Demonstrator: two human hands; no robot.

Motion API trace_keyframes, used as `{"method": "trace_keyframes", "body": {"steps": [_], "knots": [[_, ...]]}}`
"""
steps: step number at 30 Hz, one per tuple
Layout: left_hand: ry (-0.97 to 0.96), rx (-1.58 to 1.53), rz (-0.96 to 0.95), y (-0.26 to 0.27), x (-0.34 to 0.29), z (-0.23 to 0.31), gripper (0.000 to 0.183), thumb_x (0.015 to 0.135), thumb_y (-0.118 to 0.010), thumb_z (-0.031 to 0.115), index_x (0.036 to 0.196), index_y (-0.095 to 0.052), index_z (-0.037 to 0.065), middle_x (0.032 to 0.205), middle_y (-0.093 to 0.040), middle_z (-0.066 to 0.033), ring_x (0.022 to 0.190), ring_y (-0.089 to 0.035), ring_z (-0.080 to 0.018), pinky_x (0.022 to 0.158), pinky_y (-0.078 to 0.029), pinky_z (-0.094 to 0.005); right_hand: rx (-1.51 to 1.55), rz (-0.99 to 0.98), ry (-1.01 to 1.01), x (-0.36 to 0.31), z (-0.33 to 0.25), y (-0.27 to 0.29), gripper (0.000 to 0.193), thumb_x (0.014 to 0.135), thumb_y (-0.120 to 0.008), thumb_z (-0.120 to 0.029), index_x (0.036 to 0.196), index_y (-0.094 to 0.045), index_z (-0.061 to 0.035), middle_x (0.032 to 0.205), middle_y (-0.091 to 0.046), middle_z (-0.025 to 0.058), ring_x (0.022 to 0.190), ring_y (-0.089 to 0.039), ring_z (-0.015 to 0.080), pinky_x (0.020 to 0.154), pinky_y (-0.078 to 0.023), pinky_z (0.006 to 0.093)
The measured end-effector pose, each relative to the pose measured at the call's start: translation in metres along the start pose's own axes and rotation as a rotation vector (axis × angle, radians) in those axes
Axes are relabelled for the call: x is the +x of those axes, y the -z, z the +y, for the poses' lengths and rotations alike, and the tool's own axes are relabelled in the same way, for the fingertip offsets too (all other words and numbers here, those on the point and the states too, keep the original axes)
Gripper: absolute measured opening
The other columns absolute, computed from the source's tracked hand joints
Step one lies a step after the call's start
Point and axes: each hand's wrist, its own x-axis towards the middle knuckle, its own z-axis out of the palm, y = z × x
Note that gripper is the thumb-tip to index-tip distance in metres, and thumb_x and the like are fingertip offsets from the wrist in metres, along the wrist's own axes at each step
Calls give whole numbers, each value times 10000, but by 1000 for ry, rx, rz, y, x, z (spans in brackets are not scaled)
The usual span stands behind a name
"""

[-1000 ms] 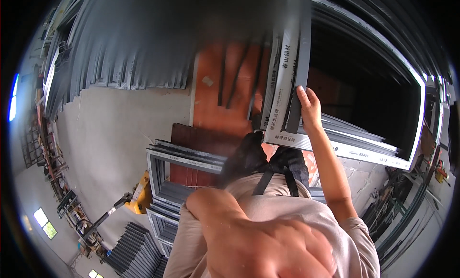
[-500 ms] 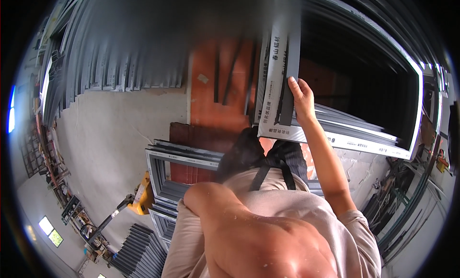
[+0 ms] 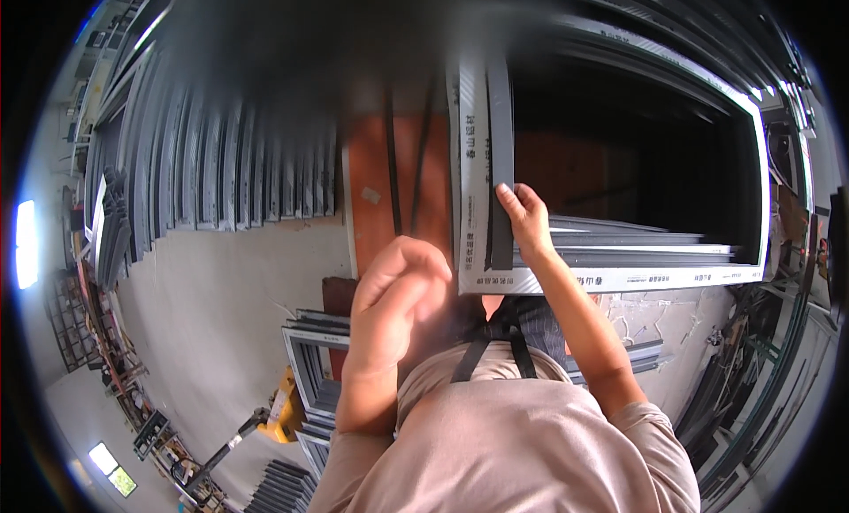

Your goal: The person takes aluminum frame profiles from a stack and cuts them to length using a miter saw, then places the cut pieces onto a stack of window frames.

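A large rectangular window frame (image 3: 610, 281) of dark grey metal, faced with printed white film, lies before me on the right. My right hand (image 3: 528, 217) grips its left side member, thumb on top of the bare dark grey strip (image 3: 500, 159) and fingers over the inner edge. Further frame bars show within its opening, as if several frames are stacked. My left hand (image 3: 398, 287) is raised left of the frame's near corner, apart from it. Its fingers look bent but are smeared by motion, and nothing shows in them.
Rows of dark grey frames (image 3: 230, 177) stand at the back left. Orange-red board (image 3: 376, 195) lies under the work. Smaller frames (image 3: 309, 354) are stacked by my left side, beside a yellow pallet jack (image 3: 285, 411). Long profiles (image 3: 752, 398) lean along the right. A dark blur covers the top.
My left arm has swung down and forward from close to the camera, so the hand now shows. The view has shifted; my right hand keeps its grip on the frame.
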Motion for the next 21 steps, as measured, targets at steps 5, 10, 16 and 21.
{"method": "trace_keyframes", "body": {"steps": [5,10,16,21], "knots": [[97,121,115,14,15,-33,143,978,-437,55,986,-574,16,681,-453,14,595,-402,-56,552,-334,-206,-58,10,-26,0,0,2,569,928,-695,-399,1177,-585,102,1086,-679,176,1030,-631,229,903,-493,338],[122,190,80,12,29,-54,147,1000,-448,82,1028,-583,30,721,-476,20,628,-417,-51,574,-343,-196,-39,121,21,-5,-1,5,395,926,-704,-335,964,-637,52,840,-651,76,783,-547,124,711,-467,291],[-308,939,-74,-23,45,-69,353,941,-535,18,1292,-526,52,912,-612,-74,814,-601,-146,733,-497,-269,-318,209,181,-64,-36,53,316,895,-723,-254,1000,-645,34,858,-667,152,781,-620,226,699,-490,343],[-764,1282,-204,-95,39,-79,492,821,-667,66,1296,-542,32,1120,-612,-141,1047,-592,-345,918,-501,-427,-747,339,331,-139,-47,128,314,798,-765,-143,1039,-647,22,917,-622,162,869,-620,332,743,-501,378]]}}
